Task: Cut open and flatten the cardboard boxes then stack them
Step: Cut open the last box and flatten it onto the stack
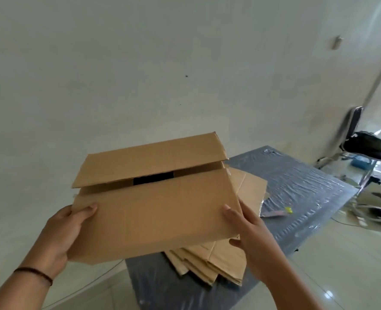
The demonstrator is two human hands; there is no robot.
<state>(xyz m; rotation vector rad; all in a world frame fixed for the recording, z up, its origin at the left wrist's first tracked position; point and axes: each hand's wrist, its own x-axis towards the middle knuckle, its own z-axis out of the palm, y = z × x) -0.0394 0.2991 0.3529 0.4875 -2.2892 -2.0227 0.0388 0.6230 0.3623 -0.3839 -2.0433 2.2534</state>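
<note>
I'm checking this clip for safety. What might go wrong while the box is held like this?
The cardboard box is held in the air by the left hand and right hand at its edges only, so it may slip. It could knock the flattened stack askew. A small yellow-tipped tool, possibly a cutter, lies near the stack.

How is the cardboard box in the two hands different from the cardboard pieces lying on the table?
The cardboard box still has its box form, with a top flap partly open; the cardboard pieces are flattened. The box is held up by the left hand and right hand; the pieces lie stacked on the plastic-covered table. Both are plain brown cardboard.
</note>
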